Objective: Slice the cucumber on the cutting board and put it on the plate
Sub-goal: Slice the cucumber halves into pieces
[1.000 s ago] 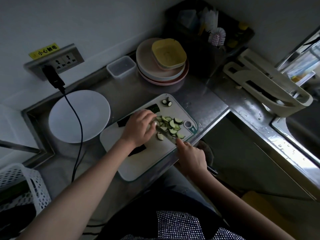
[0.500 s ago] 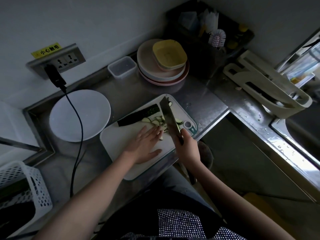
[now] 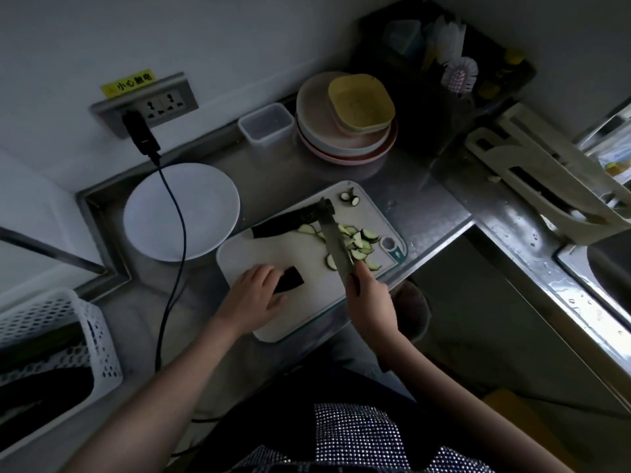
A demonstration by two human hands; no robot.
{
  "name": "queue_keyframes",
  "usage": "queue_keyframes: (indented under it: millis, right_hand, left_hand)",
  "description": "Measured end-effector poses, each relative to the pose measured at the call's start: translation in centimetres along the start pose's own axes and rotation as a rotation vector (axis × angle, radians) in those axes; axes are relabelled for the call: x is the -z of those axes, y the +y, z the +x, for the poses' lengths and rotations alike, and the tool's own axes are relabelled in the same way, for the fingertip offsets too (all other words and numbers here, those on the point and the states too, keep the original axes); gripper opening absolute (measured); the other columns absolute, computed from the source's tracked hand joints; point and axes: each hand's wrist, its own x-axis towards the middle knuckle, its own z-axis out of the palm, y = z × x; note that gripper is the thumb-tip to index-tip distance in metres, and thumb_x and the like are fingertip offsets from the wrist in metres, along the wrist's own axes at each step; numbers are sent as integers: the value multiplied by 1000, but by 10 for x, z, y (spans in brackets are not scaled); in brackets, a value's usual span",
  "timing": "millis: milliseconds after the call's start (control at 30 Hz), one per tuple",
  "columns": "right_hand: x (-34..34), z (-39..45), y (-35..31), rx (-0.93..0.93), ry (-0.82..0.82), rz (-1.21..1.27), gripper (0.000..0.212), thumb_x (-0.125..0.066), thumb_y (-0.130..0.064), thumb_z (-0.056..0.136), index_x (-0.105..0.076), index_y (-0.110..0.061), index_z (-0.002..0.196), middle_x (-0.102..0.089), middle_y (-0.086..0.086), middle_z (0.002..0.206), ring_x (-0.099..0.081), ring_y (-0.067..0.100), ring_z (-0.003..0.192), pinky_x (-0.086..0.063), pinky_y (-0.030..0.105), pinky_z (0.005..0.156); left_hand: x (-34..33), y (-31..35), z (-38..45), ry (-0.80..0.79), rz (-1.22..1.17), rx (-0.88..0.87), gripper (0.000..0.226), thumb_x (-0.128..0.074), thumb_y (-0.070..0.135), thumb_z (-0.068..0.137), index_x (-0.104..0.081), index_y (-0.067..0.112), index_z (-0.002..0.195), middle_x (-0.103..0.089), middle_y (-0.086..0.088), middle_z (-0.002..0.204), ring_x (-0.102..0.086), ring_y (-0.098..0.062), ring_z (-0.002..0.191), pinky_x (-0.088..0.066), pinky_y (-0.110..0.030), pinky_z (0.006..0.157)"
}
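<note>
Your fingers (image 3: 264,273) on the left hand (image 3: 251,298) curl over a short dark piece of cucumber (image 3: 289,279) and hold it down on the cutting board (image 3: 273,249). Your right hand (image 3: 370,295) grips the handle of a knife (image 3: 333,240), fingers wrapped tight. Its long blade points away from you, over the board.

Thin green and white slices (image 3: 358,242) lie in a loose pile at the right end of the board, some under the blade. A longer dark piece of cucumber (image 3: 290,220) lies along the far edge, and its cut end is by the knife tip. Two small end bits (image 3: 350,198) sit at the far corner.

Just left of the board, on the desk (image 3: 403,192), sits a white plate (image 3: 177,213). A black cable (image 3: 174,233) hangs across it from a plug in the wall socket (image 3: 153,104). Behind the board are a clear box (image 3: 266,124) and a stack of plates (image 3: 345,131) with a yellow bowl on top. A white basket (image 3: 51,339) is near your left arm.
</note>
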Motion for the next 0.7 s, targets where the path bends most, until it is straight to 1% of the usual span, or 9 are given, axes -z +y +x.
queue_keyframes:
  millis: [67,133,200,300,367,433,533,600,700]
  right_hand:
    - [-8,-4,-5,47,-42,-38,16,-36,-27,100,-31,-17,87,-54,9,72,-54,35,65,-36,37,51]
    - [-16,-10,-7,111,-86,-132,14,-35,-29,101,-29,-20,91,-52,9,73,-55,36,67,-35,35,50]
    - [-22,-14,-9,147,-116,-188,12,-34,-29,102,-34,-18,96,-50,6,72,-57,35,68,-35,34,50]
    - [-28,-18,-10,168,-144,-243,13,-33,-29,102,-35,-17,101,-50,6,73,-58,34,68,-34,33,50]
    - [-32,-20,-11,168,-153,-246,14,-33,-30,102,-35,-16,103,-55,9,77,-59,35,69,-38,35,51]
    - [-34,-22,-12,168,-166,-255,14,-34,-29,102,-36,-15,105,-56,10,79,-59,35,70,-41,36,53]
    - [-37,-24,-14,175,-174,-265,14,-34,-28,102,-37,-15,106,-51,7,76,-59,35,69,-39,35,52]
    - [-38,-24,-14,175,-177,-275,13,-34,-27,102,-36,-15,106,-49,7,75,-59,35,70,-38,35,53]
    - [-40,-25,-12,159,-206,-294,9,-39,-20,99,-32,-18,106,-55,11,82,-61,37,73,-41,35,55]
  left_hand:
    - [-5,0,-8,-3,-15,-2,33,-45,35,82,-47,13,106,-58,-9,95,-53,-24,85,-51,-33,68]
    - [-9,3,-10,8,-24,-17,29,-44,31,83,-47,12,105,-59,-9,95,-54,-25,84,-52,-34,67]
    - [-11,6,-7,35,1,-60,28,-44,26,83,-53,9,103,-61,-11,96,-51,-24,88,-52,-34,70]
    - [-12,11,3,70,24,-120,35,-42,17,79,-61,2,103,-64,-15,98,-47,-25,97,-52,-35,75]
    - [-12,12,9,66,5,-124,36,-41,14,78,-53,3,110,-64,-16,99,-47,-26,99,-53,-35,75]
    - [-12,12,12,59,-25,-131,35,-40,12,79,-45,5,113,-63,-16,99,-47,-26,99,-53,-36,73]
    - [-12,11,14,67,-47,-159,32,-40,10,80,-43,5,112,-62,-16,96,-47,-26,95,-54,-35,66]
    - [-14,9,14,87,-28,-185,31,-41,9,80,-44,4,111,-57,-15,99,-47,-26,95,-54,-35,65]
    - [-18,7,12,127,-9,-198,30,-41,8,80,-43,3,109,-43,-12,104,-45,-27,97,-56,-36,68]
